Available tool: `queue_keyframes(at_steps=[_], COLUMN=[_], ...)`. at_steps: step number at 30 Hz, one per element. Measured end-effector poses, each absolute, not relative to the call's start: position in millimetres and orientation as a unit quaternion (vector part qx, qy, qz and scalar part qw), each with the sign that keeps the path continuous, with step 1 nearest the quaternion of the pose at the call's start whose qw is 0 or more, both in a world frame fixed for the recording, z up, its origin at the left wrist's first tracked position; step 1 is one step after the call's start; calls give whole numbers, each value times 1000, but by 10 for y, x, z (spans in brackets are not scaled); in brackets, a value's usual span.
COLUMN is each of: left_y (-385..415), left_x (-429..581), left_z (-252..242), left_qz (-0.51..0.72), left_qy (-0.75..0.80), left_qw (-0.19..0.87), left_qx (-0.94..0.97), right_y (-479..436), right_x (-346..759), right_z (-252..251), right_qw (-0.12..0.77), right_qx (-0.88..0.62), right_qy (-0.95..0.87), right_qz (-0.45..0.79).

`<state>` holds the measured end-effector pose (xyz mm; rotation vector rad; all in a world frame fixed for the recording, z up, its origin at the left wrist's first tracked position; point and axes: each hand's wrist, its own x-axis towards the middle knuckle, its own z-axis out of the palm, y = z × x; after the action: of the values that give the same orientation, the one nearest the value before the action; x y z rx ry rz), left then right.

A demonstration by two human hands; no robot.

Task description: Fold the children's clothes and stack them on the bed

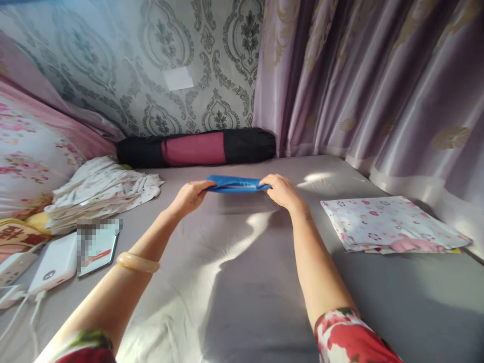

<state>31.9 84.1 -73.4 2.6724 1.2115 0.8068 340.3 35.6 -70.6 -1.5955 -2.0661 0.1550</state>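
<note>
Head view: two bare arms stretch forward over a bed with a grey sheet.
Blue cloth: this folded piece is drawn out sideways between the two hands, near the middle of the bed, and seems to be just above the sheet, with a dim patch of shadow below it.
Left hand: the fingers of the left hand are closed on the left end of the cloth, thumb toward the near edge.
Right hand: the fingers of the right hand pinch the opposite end.
Arms: a pale bangle circles the left forearm; a red flowered sleeve covers the right upper arm.
Far side: a black and dark pink long bag lies along the patterned wall, beside a purple curtain.
Right side: a folded white printed cloth lies flat on the bed.
Left side: a crumpled pale cloth lies next to a flowered pillow; nearer are a phone, partly blurred, a white power bank and a power strip.
</note>
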Motion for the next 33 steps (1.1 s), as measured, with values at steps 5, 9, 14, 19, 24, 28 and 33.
queue_keyframes(at_steps=[5, 9, 14, 19, 24, 28, 33], left_y=[636, 545, 585, 733, 827, 831, 850], left_x=[204, 157, 278, 746, 1148, 1196, 1171], left_z=[-1237, -1245, -1118, -1202, -1454, -1642, -1713], left_qz=[130, 85, 100, 167, 106, 87, 61], left_qy=[373, 334, 430, 491, 519, 514, 514], left_qw=[79, 119, 156, 73, 17, 18, 28], left_qx=[915, 931, 884, 852, 848, 853, 855], right_y=[345, 327, 344, 490, 595, 594, 595], right_x=[3387, 3410, 3350, 2884, 2540, 2562, 2592], right_z=[-800, -751, -776, -1019, -1337, -1528, -1612], right_qw=[34, -34, 40, 126, 77, 50, 27], right_qx=[-619, -606, -621, -669, -647, -653, -660], right_qy=[-741, -729, -716, -727, -759, -755, -750], right_qz=[258, 317, 316, 92, 17, 31, 33])
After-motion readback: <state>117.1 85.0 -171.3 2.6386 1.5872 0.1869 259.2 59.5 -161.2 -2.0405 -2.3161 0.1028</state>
